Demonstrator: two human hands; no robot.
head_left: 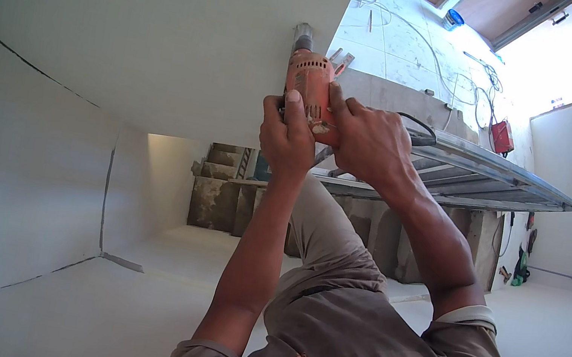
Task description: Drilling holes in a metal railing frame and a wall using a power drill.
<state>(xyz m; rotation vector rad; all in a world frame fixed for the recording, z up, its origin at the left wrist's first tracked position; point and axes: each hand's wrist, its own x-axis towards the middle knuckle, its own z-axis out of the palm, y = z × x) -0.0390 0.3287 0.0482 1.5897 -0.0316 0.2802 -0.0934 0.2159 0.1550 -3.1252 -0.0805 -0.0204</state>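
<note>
Orange drill (pixel 310 74), between left fingers (pixel 294 107) and right fingers (pixel 338 102), both gripping its rear

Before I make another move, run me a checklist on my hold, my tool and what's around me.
1. Both hands on the tool: ok. The left hand and right hand both grip the orange power tool.
2. Tip seated: cannot tell. The tip points at the white wall, but contact is unclear.
3. Gloves on: not ok. Both hands are bare.
4. Black cable clear of the right hand: cannot tell. It loops close beside it.
5. Right forearm clear of the metal frame: cannot tell. They overlap in this view.
6. Footing firm: cannot tell. The feet are out of sight.
</note>
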